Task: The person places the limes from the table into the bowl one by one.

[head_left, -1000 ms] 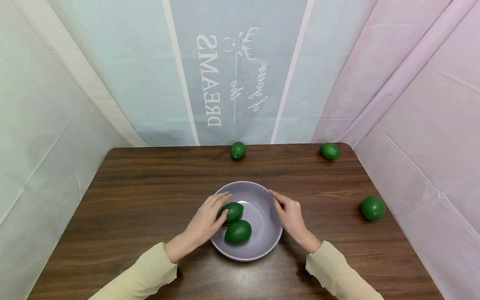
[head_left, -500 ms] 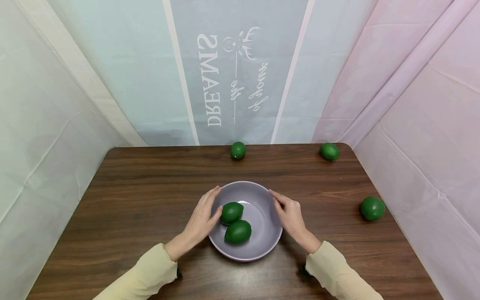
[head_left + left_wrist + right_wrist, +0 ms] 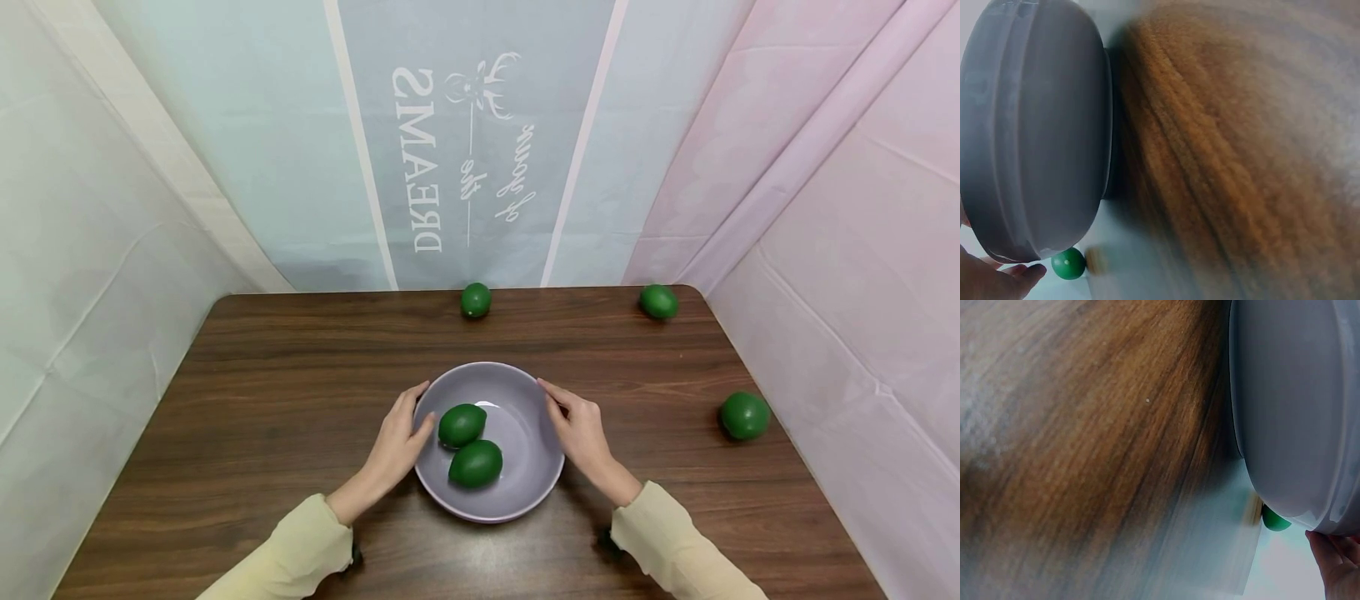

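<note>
A grey-purple bowl (image 3: 525,450) stands on the wooden table, with two green limes lying in its left half. The rear lime (image 3: 462,425) touches or nearly touches the front lime (image 3: 476,464). On the left rim, my left hand (image 3: 393,442) holds the bowl, thumb over the edge and fingers along the outside. My right hand (image 3: 583,433) grips the opposite rim in a similar way. In the left wrist view, the fingertips (image 3: 1032,275) show at the bowl's far side. The right wrist view shows the bowl's outer wall (image 3: 1291,406) and some right fingers (image 3: 1329,556).
Another lime (image 3: 476,300) lies at the table's back edge, behind the bowl. One more lime (image 3: 659,302) is at the back right corner, and a larger-looking green fruit (image 3: 745,416) near the right edge. Cloth walls (image 3: 480,167) border the brown table (image 3: 300,358).
My left hand has moved left, away from the rear lime inside the bowl, and has come onto the left rim. The right hand stays on its rim; the bowl has barely moved.
</note>
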Demonstrator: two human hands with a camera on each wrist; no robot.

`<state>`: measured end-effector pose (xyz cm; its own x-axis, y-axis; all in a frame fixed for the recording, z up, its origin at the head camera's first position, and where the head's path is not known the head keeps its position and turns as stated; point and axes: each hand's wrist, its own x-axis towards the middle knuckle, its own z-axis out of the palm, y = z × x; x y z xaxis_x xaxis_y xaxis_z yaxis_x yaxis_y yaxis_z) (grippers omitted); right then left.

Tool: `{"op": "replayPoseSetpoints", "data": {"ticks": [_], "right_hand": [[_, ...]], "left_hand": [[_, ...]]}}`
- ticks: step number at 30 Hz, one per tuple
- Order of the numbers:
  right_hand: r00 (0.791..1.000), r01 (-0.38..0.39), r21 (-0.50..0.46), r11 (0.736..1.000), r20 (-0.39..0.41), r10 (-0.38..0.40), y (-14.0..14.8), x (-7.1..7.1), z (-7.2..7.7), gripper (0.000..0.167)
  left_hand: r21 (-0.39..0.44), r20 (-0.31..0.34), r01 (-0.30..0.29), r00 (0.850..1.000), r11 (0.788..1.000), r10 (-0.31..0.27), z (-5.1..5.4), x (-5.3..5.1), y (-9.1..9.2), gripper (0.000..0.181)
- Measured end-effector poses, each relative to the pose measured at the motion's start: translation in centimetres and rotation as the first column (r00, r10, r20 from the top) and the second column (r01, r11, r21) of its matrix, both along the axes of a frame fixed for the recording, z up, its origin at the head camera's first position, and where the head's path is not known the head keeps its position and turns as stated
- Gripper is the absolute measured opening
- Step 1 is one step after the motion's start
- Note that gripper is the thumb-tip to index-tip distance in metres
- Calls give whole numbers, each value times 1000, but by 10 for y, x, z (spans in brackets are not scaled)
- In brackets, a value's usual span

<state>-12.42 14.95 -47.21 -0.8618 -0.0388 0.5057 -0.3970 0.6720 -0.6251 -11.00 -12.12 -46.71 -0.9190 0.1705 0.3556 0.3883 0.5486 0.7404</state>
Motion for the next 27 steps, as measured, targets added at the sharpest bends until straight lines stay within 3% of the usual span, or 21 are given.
{"op": "replayPoseSetpoints", "data": {"ticks": [19,27], "right_hand": [[1000,-27,0,1000,14,27,-1,-2,5,24],[991,-95,-1,996,94,94,3,-5,12,23]], "left_hand": [[31,-12,-8,1000,999,9,-7,0,0,45],[36,-16,-11,1000,999,11,-10,1,0,47]]}}
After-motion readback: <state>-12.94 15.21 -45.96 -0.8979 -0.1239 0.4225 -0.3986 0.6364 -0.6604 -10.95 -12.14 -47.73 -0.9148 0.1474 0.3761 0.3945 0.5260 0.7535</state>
